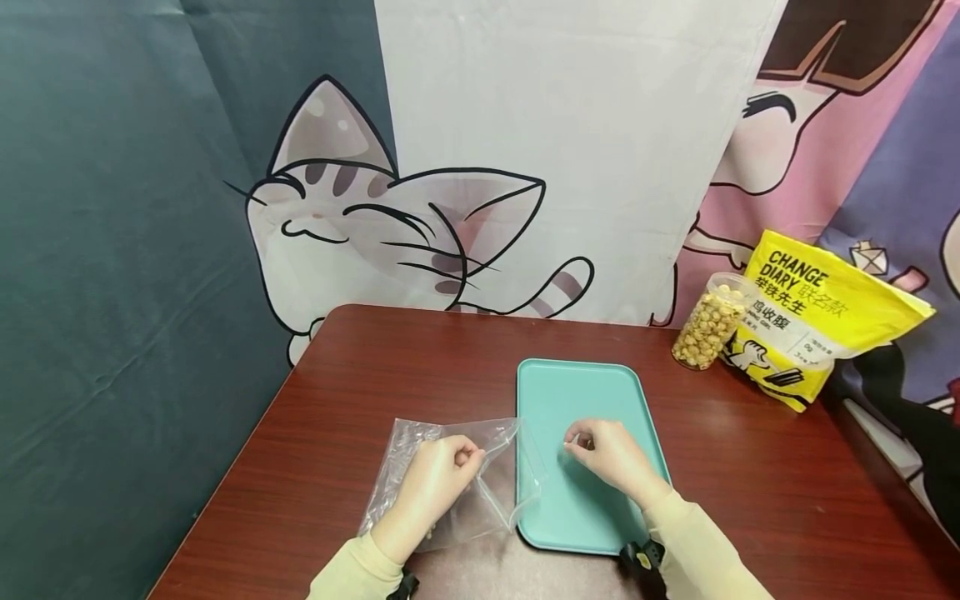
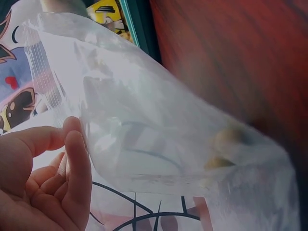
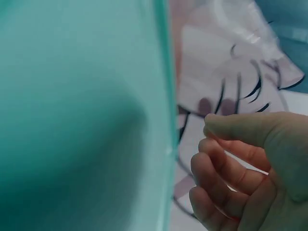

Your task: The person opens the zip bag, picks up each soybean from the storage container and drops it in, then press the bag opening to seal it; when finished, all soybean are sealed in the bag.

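A clear zip-top plastic bag [image 1: 457, 483] is seen lying on the dark red-brown counter [image 1: 750, 467], just beside the left edge of a teal tray [image 1: 570, 392], which its right part overlaps. The bag's upper edge is pinched between thumb and curled fingers of the left hand [image 1: 438, 479], and in the left wrist view the film is lifted off the counter with the thumb [image 2: 38, 139] pressed against it. Two or three small pale yellow pieces [image 2: 226, 144] are held in the bag's lower part; what they are cannot be told for certain, as they are blurred through the plastic.

The right hand [image 1: 607, 454] is held over the tray's lower half with its fingers curled toward the thumb. In the head view something small and clear seems to be pinched at the fingertips, yet in the right wrist view nothing can be made out between them, so whether anything is held cannot be told.

At the counter's far right a clear plastic jar [image 1: 712, 321] is stood upright, filled nearly to the top with pale yellow round pieces. Just beside it, touching or nearly so, a yellow pouch [image 1: 817, 321] printed "CHANGE DIARY" is propped. The tray carries nothing apart from the bag's edge. Cartoon-printed cloths [image 1: 420, 217] are hung behind the counter.
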A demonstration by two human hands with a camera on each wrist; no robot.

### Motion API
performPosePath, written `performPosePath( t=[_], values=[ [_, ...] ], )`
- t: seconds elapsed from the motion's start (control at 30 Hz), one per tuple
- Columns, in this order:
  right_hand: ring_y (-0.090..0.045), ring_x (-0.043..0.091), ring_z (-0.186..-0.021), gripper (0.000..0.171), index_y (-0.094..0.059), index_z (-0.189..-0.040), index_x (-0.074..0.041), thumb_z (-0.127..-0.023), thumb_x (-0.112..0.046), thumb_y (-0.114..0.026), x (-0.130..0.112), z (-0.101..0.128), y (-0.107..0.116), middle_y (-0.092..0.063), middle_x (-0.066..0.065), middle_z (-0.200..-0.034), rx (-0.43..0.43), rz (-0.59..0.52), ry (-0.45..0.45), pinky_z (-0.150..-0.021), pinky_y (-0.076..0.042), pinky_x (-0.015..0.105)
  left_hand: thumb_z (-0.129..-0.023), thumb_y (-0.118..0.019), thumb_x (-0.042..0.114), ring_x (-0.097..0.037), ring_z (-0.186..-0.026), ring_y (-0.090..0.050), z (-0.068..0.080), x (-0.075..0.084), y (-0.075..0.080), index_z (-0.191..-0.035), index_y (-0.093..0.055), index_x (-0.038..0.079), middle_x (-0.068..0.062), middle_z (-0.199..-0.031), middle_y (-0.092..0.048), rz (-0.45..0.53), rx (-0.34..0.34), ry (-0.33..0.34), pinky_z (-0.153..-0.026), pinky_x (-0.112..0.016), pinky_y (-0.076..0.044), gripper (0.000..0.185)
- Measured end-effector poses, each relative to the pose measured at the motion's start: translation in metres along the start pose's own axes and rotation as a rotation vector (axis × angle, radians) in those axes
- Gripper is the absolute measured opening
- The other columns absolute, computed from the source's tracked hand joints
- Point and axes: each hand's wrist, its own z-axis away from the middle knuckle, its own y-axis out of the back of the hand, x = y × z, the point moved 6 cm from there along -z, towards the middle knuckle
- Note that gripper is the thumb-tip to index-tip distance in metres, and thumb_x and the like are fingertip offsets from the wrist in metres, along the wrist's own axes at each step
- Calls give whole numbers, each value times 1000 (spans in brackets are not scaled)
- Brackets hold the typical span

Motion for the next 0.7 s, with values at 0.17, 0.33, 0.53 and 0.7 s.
performPosePath(
  t=[0.17,0.33,0.53,0.7],
  values=[
    [-44,-1,-58,6,-68,-81,-19,-82,-15,-72,-24,8,7,-52,-16,-64,39,11,110,-55,-38,21,-84,-68,16,8,-45,-44,0,0,0,-74,-67,14,12,-54,-56,14,0,6,-50,-16,-39,10],
    [-44,-3,-60,5,-68,-81,-21,-83,-17,-72,-38,15,6,-52,-18,-65,25,-20,172,-56,-40,20,-85,-68,16,8,-45,-43,0,0,-1,-74,-67,13,13,-53,-56,17,-5,9,-50,-16,-39,11],
    [-45,-3,-60,7,-67,-81,-21,-82,-17,-72,-51,19,0,-51,-18,-66,-4,-73,232,-56,-41,19,-85,-67,15,9,-45,-45,1,0,-1,-75,-67,13,13,-53,-55,36,-16,12,-50,-16,-40,10],
    [-45,-4,-60,7,-68,-82,-20,-81,-16,-74,-58,20,-6,-52,-18,-67,-2,-54,257,-56,-41,19,-85,-67,15,10,-44,-45,2,0,-2,-74,-67,13,14,-50,-55,51,-26,17,-50,-15,-39,11]
  ],
)
